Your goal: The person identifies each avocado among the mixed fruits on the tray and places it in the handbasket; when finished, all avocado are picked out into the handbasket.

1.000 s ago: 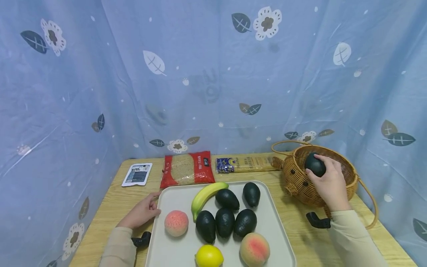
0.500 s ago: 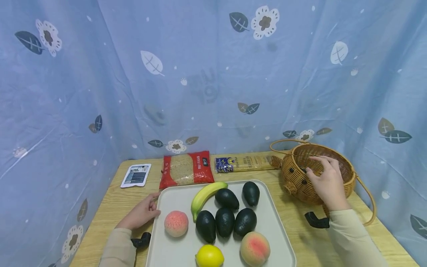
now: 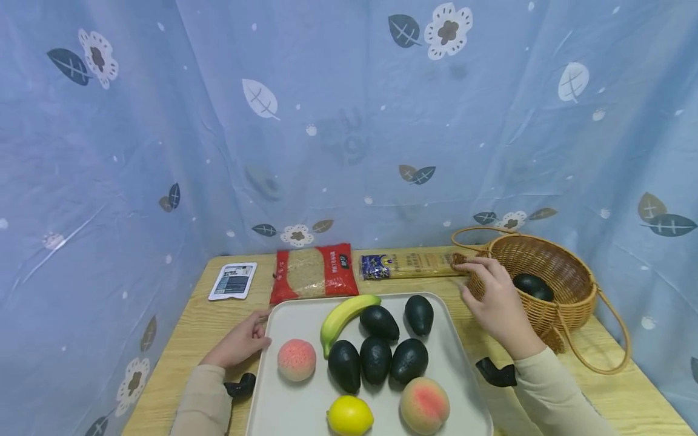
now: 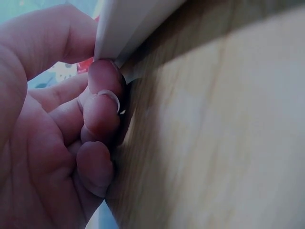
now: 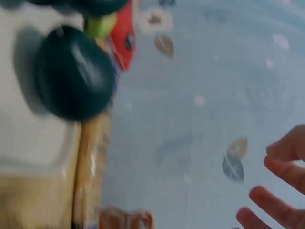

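My left hand (image 3: 242, 341) holds the left rim of the white tray (image 3: 291, 409), thumb and curled fingertips at its edge in the left wrist view. In front of the wicker basket (image 3: 575, 310), my right hand (image 3: 498, 303) is in the air with fingers apart and nothing in them. One dark avocado (image 3: 533, 287) lies inside the basket. On the tray are several more avocados (image 3: 375, 360), a banana (image 3: 343, 318), a pink peach (image 3: 297, 360), a second peach (image 3: 425, 406) and a lemon (image 3: 350, 416). The right wrist view is blurred, with one avocado (image 5: 74, 74) large at left.
Behind the tray lie a red bag of grain (image 3: 314, 272) and a long yellow packet (image 3: 409, 265). A small white pouch (image 3: 232, 281) is at the back left. The blue curtain (image 3: 349, 121) closes off the back and sides. The basket's handle (image 3: 618, 345) hangs out to the right.
My right hand let go of an avocado, which now lies in the basket, then moved left out over the basket's front. The left hand stays at the tray's rim. The head view shifted slightly.
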A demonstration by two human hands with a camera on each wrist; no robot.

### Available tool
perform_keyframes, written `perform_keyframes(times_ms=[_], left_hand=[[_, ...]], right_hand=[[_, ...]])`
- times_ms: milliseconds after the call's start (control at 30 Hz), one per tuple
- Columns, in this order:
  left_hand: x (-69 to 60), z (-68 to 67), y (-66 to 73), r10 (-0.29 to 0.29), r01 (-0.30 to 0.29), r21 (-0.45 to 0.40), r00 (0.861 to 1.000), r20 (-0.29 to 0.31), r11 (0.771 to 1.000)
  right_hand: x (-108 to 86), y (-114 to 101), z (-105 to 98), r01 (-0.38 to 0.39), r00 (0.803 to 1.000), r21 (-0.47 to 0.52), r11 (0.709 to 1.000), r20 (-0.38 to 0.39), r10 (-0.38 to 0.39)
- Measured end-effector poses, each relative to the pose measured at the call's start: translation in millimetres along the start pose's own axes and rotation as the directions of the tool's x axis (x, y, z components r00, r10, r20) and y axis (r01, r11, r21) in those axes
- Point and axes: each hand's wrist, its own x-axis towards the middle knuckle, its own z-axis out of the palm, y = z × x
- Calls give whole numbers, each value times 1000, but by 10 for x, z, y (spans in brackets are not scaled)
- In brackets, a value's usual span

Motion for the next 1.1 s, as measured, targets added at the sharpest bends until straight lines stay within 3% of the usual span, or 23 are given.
perform_keyframes(times_ms=[267,500,767,967,1100], left_hand=[[-10,31,57,-38,38,6,999,-8,999],[-11,48,101,-42,42,12,999,-10,999],[30,42,86,-34,34,8,999,-14,999],[-18,34,109,-58,59,32,998,-22,998],[-57,32,130,-59,59,32,998,-21,998]], right_hand=[[-135,-150,394,-7,977,74,997,215,-9],[-204,-69,653,-55,957,127,990,291,16],[-258,-11,811,-164,917,143,976,386,97],[-313,26,930,-214,892,155,964,433,129],[-328,56,991,-227,892,172,959,431,134]])
